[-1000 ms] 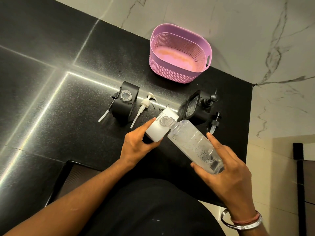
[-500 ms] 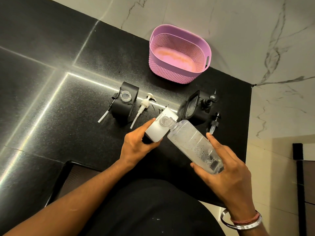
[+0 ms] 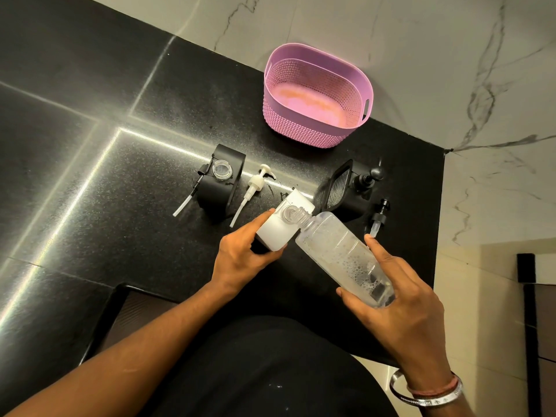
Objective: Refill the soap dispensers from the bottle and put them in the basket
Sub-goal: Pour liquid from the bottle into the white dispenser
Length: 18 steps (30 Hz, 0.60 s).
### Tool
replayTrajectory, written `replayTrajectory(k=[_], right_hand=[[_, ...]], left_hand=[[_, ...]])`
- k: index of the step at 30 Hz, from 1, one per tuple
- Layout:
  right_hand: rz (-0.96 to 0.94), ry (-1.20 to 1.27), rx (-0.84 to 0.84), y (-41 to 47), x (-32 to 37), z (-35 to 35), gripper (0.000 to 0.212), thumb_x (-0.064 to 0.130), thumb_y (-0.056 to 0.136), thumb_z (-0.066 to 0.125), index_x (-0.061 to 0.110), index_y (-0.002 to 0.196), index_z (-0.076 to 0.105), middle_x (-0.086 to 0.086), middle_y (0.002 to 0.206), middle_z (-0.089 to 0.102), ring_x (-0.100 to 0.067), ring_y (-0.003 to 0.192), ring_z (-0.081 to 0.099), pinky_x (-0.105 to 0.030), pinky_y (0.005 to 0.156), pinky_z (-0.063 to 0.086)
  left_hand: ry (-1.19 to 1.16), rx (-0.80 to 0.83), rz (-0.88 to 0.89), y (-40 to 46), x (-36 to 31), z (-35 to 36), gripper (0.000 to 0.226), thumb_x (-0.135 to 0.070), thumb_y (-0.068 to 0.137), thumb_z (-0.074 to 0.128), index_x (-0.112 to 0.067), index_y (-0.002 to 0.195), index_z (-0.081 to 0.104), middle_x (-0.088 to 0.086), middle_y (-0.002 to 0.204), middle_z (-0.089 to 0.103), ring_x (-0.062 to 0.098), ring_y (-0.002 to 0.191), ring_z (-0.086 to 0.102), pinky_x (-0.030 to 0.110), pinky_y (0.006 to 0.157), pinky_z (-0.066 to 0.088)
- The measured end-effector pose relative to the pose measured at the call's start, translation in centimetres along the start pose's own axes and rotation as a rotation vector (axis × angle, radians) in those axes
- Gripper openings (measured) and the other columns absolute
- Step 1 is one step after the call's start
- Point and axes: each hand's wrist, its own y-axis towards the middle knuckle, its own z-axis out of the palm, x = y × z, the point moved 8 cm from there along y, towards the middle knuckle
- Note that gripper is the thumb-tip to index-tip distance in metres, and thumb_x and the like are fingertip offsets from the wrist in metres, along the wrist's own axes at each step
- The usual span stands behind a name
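— Where do we have the white soap dispenser?
— On the black counter, our left hand wrapped round its side in a firm grip, cap off.
— And the clear refill bottle?
— Tilted, neck at the dispenser's mouth; our right hand has its grip curled round the base.
— Around us?
— A white pump beside an open black dispenser, a second black dispenser to the right, a black pump beside it, the pink basket beyond.
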Motion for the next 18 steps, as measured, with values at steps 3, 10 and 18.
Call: replayTrajectory(k=[3, 10, 18], right_hand=[[-0.004, 0.0, -0.003, -0.02, 0.03, 0.0, 0.097, 0.061, 0.072, 0.079, 0.025, 0.156, 0.046, -0.003, 0.124, 0.067, -0.008, 0.1, 0.061, -0.003, 0.07, 0.045], [-0.006, -0.004, -0.008, -0.05, 0.14, -0.05, 0.096, 0.064, 0.074, 0.075, 0.025, 0.156, 0.046, -0.002, 0.124, 0.067, -0.008, 0.099, 0.06, -0.001, 0.068, 0.042], [-0.009, -0.002, -0.008, 0.02, 0.2, -0.13, 0.096, 0.063, 0.073, 0.075, 0.025, 0.156, 0.047, -0.004, 0.122, 0.067, -0.009, 0.099, 0.061, -0.003, 0.068, 0.044]], left_hand=[[-0.003, 0.007, -0.003, 0.01, 0.07, 0.03, 0.076, -0.028, 0.082, 0.093, -0.013, 0.149, 0.06, 0.0, 0.14, 0.07, 0.01, 0.126, 0.067, 0.04, 0.102, 0.059], [0.005, 0.005, 0.003, 0.06, -0.11, -0.04, 0.075, -0.03, 0.082, 0.091, -0.012, 0.148, 0.06, 0.0, 0.14, 0.07, 0.009, 0.126, 0.067, 0.037, 0.103, 0.059], [0.0, -0.01, 0.006, 0.05, -0.23, -0.13, 0.075, -0.026, 0.081, 0.093, -0.011, 0.147, 0.061, 0.0, 0.138, 0.071, 0.007, 0.124, 0.067, 0.035, 0.103, 0.059]])
